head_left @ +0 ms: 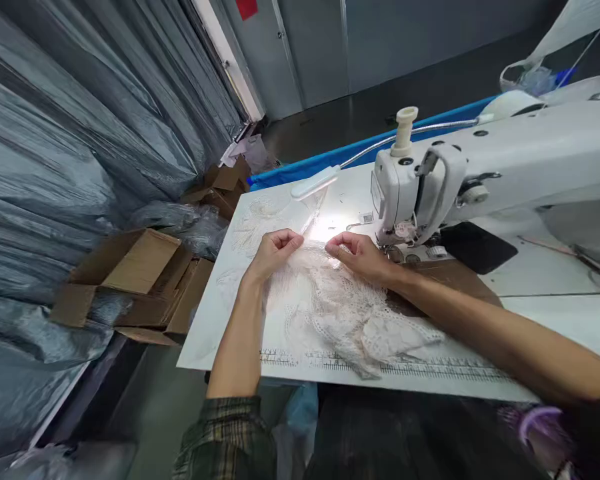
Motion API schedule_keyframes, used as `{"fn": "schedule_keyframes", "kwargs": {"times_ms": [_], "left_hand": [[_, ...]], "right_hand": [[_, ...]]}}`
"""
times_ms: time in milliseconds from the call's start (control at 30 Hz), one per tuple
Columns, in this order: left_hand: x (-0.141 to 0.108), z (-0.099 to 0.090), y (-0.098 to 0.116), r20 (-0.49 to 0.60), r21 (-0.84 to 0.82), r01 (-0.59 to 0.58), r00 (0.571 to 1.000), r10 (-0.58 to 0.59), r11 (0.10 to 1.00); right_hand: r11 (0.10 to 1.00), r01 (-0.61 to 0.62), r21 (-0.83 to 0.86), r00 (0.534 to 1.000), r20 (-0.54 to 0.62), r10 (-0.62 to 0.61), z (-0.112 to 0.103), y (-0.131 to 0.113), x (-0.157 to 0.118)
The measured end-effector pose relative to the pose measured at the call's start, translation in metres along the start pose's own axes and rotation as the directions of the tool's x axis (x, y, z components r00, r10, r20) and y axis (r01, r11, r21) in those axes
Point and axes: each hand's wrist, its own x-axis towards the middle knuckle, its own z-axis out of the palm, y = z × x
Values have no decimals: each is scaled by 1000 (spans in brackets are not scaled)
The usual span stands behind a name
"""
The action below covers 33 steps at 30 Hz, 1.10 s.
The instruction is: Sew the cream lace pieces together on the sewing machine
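White lace fabric [345,300] lies bunched on the sewing table [210,333], its near end spreading over the printed ruler. My left hand [279,250] pinches the upper edge of the lace, fingertips together. Opposite it, my right hand [357,255] pinches the same edge, a short stretch of lace running between the two. Just right of my right hand is the needle area of a white sewing machine [390,187]. More thin, pale lace or thread [260,223] lies beyond my left hand. Bright light washes out detail around the fingertips.
A lamp [316,183] on a flexible neck hangs above the work. The machine's arm [540,153] fills the right side. Open cardboard boxes [143,260] and plastic bags stand left of the table, beside a silvery curtain [55,167]. Blue cloth [290,173] lines the far edge.
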Motion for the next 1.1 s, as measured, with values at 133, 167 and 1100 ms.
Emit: {"fn": "schedule_keyframes", "kwargs": {"times_ms": [133,167,1100], "left_hand": [[1,-1,-2,-5,-6,-10,1000,10,1000],[1,-1,-3,-2,1,-13,1000,13,1000],[35,6,-6,14,343,-146,989,150,928]], "right_hand": [[998,-56,-29,998,22,57,-2,1,0],[997,-64,-35,998,3,65,-2,2,1],[902,31,-431,998,-43,-55,-6,19,-10]]}}
